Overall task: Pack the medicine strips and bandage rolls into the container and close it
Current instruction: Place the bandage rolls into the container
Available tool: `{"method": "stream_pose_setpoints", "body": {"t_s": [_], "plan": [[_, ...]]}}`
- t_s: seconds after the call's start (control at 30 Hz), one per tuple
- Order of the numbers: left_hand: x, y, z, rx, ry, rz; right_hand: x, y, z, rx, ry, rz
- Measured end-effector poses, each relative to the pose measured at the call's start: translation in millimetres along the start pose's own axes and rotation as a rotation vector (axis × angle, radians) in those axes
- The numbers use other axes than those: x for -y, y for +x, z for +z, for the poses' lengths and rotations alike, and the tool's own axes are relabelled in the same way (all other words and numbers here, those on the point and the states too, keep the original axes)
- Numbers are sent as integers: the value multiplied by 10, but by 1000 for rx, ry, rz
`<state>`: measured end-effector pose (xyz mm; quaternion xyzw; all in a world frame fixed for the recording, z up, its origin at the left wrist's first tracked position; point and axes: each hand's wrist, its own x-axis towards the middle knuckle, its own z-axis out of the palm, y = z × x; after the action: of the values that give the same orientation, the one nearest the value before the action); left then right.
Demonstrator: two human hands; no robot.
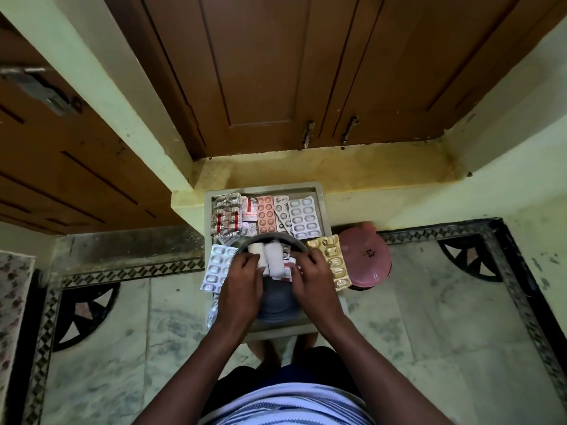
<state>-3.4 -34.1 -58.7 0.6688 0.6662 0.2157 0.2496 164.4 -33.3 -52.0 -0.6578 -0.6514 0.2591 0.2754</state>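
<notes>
A round grey container (276,305) stands on a grey tray (320,204). Two white bandage rolls (271,256) lie inside it, beside a few red-and-white medicine strips (288,269). My left hand (242,277) grips the left bandage roll over the container's left side. My right hand (310,280) rests on the strips at the right side. Several more medicine strips lie on the tray: silver-red (225,217), pink (265,214), silver (305,217), gold (333,260) and another silver strip (216,266).
A pink round lid (368,259) lies on the floor right of the tray. The tray sits on a low stand against a yellow step below brown wooden doors (276,72). Patterned marble floor surrounds it.
</notes>
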Motion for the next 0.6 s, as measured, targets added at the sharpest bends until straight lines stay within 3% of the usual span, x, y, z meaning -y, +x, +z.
{"method": "stream_pose_setpoints", "body": {"t_s": [0.23, 0.6], "plan": [[-65, -378, 87, 74, -40, 257, -386, -534, -379, -126, -9, 116], [117, -603, 236, 134, 98, 278, -731, -990, -210, 119, -134, 337]]}}
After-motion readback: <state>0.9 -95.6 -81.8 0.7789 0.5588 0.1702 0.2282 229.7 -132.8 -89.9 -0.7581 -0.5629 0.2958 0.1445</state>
